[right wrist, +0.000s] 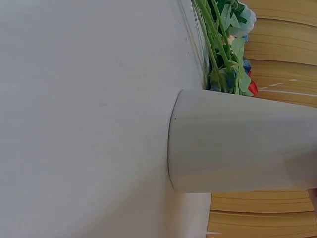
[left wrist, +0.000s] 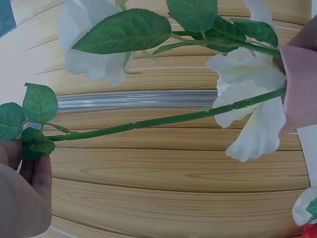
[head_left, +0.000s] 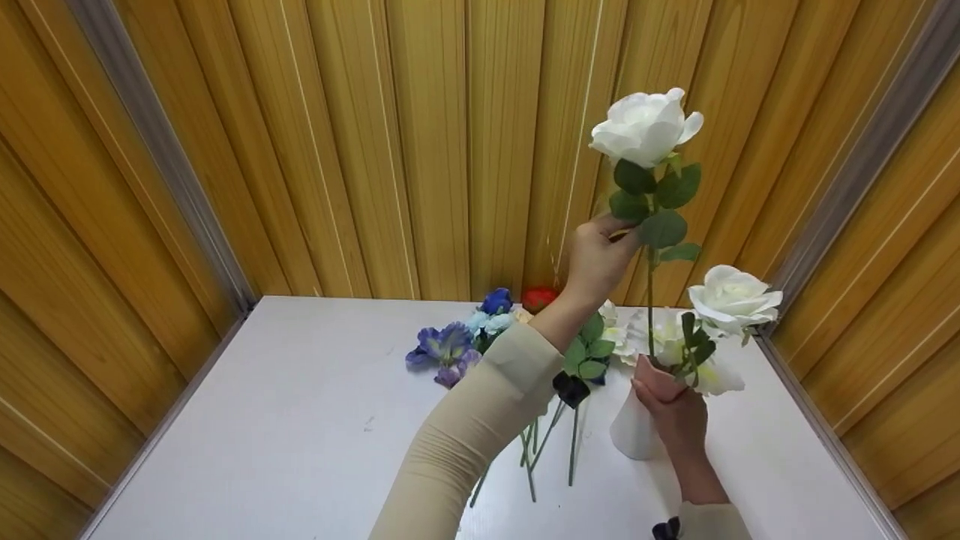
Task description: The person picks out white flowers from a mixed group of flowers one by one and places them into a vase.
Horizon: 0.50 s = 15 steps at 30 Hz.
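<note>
My left hand [head_left: 600, 259] pinches the upper stem of a white rose [head_left: 643, 127], just below its bloom among the green leaves [left wrist: 37, 144]. The long green stem [left wrist: 163, 119] runs down into the mouth of a vase with a white body [head_left: 631, 431] and a pink upper part [head_left: 660, 381]. My right hand [head_left: 681, 421] grips the vase near its top. Another white rose [head_left: 733, 300] and a white ruffled flower [left wrist: 255, 109] lean out of the vase. In the right wrist view, the vase's base [right wrist: 185, 144] stands on the table.
Left of the vase, several flowers lie on the white table [head_left: 315, 420], among them a purple flower [head_left: 442, 349], a blue one [head_left: 496, 301] and a red one [head_left: 538, 298]. Their stems point toward the front. Wood-patterned walls [head_left: 427, 150] enclose the back and sides.
</note>
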{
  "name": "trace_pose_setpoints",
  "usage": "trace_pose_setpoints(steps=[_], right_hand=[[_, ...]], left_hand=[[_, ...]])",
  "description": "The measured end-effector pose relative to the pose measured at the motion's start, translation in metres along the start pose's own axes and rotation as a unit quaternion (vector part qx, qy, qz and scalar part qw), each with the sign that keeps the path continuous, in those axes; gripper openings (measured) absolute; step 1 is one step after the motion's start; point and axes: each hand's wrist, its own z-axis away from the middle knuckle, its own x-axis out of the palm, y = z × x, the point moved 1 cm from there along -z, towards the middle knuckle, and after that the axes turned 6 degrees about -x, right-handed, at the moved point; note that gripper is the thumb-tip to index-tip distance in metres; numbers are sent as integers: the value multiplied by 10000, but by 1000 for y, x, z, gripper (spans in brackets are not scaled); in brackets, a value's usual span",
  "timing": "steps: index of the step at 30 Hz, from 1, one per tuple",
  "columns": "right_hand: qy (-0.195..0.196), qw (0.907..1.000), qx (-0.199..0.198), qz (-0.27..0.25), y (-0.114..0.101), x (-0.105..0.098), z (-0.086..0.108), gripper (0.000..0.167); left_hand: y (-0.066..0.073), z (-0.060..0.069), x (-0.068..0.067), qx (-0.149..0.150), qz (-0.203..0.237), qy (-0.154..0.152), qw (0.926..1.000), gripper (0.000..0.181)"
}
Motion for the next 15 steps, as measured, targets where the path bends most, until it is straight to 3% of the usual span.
trace_pose_setpoints(steps=[8, 15], right_hand=[[55, 9999, -1, -150, -1, 0, 1, 87], [72, 9996, -212, -163, 0, 0, 1, 90]], left_hand=[[-15, 10, 7, -98, -188, -119, 9997, 16], [-25, 17, 10, -278, -696, -241, 9969, 18]])
